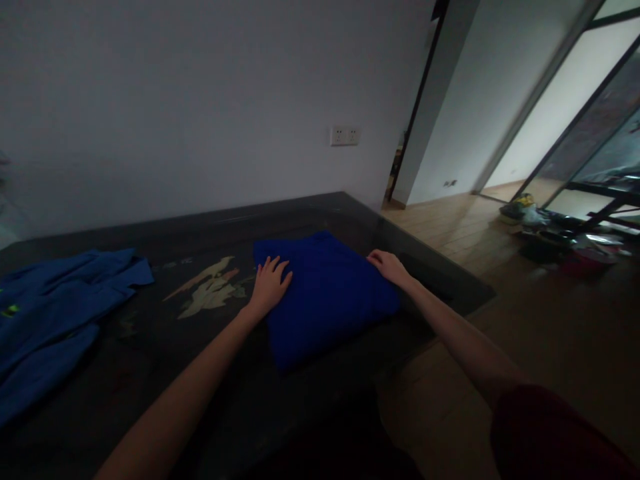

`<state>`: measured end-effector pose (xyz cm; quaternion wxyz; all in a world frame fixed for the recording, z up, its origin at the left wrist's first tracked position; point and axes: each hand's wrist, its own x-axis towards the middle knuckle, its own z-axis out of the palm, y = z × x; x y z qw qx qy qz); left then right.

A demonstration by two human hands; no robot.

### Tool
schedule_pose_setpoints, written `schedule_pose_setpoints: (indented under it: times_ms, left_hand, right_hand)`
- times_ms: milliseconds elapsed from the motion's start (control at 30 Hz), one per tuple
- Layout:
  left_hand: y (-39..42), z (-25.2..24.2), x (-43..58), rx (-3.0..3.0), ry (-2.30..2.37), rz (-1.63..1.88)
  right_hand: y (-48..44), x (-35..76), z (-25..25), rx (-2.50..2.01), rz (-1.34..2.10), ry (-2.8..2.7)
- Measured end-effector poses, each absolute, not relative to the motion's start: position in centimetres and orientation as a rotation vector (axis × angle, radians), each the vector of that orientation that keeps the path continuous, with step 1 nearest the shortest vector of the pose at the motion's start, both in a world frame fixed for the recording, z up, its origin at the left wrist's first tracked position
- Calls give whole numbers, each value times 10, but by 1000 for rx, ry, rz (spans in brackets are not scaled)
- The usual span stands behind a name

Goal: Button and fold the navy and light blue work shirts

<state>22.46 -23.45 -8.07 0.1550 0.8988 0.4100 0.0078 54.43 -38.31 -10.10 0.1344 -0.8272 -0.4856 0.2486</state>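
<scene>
A folded deep-blue garment [327, 293] lies on a dark table [300, 213], near its right end. My left hand [270, 283] rests flat on the garment's left edge, fingers spread and pointing away from me. My right hand [389, 265] lies on the garment's far right corner, fingers extended and a little curled over the cloth. Neither hand lifts the fabric.
A second, unfolded blue garment [55, 313] is spread over the table's left end. A pale bird-like pattern [210, 290] marks the tabletop between the two. A white wall with a socket plate [345, 135] stands behind. Wooden floor, clutter [550, 230] and glass doors lie to the right.
</scene>
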Motion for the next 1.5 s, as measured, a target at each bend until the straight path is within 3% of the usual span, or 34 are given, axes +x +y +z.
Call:
schedule_pose_setpoints:
  times_ms: [200, 333, 533, 900, 1233, 1500]
  left_hand:
    - [-278, -32, 215, 2567, 731, 10]
    - [-314, -24, 208, 2533, 580, -190]
    - [-322, -35, 205, 2557, 564, -252]
    - [-322, -34, 205, 2554, 587, -283]
    - [-323, -33, 206, 2564, 580, -251]
    - [-322, -34, 205, 2555, 582, -258]
  right_hand:
    - [-455, 563, -76, -2011, 1070, -1132]
    - [-493, 538, -68, -1949, 1019, -1193]
    - [-501, 505, -74, -1944, 848, -904]
    - [-493, 515, -63, -1941, 1062, -919]
    - [-485, 520, -66, -1571, 1171, -742]
    - [-485, 526, -65, -1667, 1265, -829]
